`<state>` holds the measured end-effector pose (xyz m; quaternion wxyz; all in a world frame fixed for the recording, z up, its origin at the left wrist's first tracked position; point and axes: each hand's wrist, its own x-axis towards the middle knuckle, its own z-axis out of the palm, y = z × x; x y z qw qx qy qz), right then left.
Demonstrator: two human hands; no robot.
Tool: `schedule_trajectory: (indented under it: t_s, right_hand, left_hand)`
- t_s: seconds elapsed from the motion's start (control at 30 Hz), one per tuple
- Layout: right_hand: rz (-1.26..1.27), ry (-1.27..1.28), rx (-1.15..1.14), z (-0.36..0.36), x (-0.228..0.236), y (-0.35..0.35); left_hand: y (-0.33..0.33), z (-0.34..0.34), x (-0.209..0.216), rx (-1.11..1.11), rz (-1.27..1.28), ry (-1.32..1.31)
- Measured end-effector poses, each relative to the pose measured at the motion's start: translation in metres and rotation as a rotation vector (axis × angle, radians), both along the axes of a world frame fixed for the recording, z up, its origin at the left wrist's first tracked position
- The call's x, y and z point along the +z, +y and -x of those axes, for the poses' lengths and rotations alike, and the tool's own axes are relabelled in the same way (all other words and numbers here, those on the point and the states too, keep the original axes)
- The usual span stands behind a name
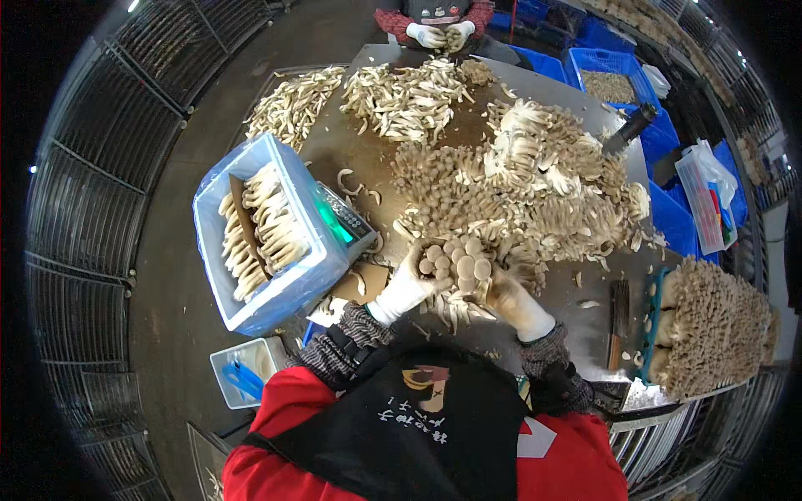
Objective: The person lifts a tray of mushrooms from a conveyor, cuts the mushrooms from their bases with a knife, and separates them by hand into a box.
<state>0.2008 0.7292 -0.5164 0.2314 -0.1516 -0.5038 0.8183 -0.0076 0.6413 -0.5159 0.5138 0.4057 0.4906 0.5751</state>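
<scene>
In front of me, a cluster of round brown-capped mushrooms [458, 262] is held caps up over the near side of the table. My left hand [409, 285], in a white glove, is closed round its left side. At the right side of the cluster is my right hand [516, 306], gloved too. Its fingers look dark and smeared, so their grip is unclear. Just beyond both hands spreads a large heap of mushroom clusters [535, 179]. Loose mushroom pieces [455, 309] lie beneath the held cluster.
To the left, a blue lined crate [271, 313] holds rows of mushrooms beside a scale [342, 219]. More mushroom piles [409, 96] lie farther back, near a co-worker's gloved hands [441, 36]. At right are a brush [618, 321] and a full mushroom crate [710, 330].
</scene>
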Motion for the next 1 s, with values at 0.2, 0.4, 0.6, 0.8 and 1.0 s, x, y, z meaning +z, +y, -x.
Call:
schedule_trajectory:
  t_s: [0.2, 0.4, 0.6, 0.8, 1.0]
  right_hand:
    - [0.137, 0.19, -0.18, 0.035, -0.002, -0.035]
    - [0.095, 0.2, -0.387, 0.054, 0.002, -0.05]
    - [0.587, 0.31, -0.593, 0.055, -0.009, -0.047]
    - [0.679, 0.369, -0.636, 0.054, -0.031, -0.045]
    - [0.435, 0.464, -0.464, 0.041, -0.038, -0.057]
  left_hand:
    - [-0.006, -0.009, 0.007, -0.027, 0.022, 0.117]
    - [-0.013, -0.015, 0.011, 0.015, 0.005, -0.157]
    - [-0.014, -0.025, -0.016, 0.209, 0.054, -0.298]
    - [-0.013, -0.024, -0.01, 0.186, 0.07, -0.715]
    - [-0.004, 0.001, -0.019, 0.165, 0.177, -0.326]
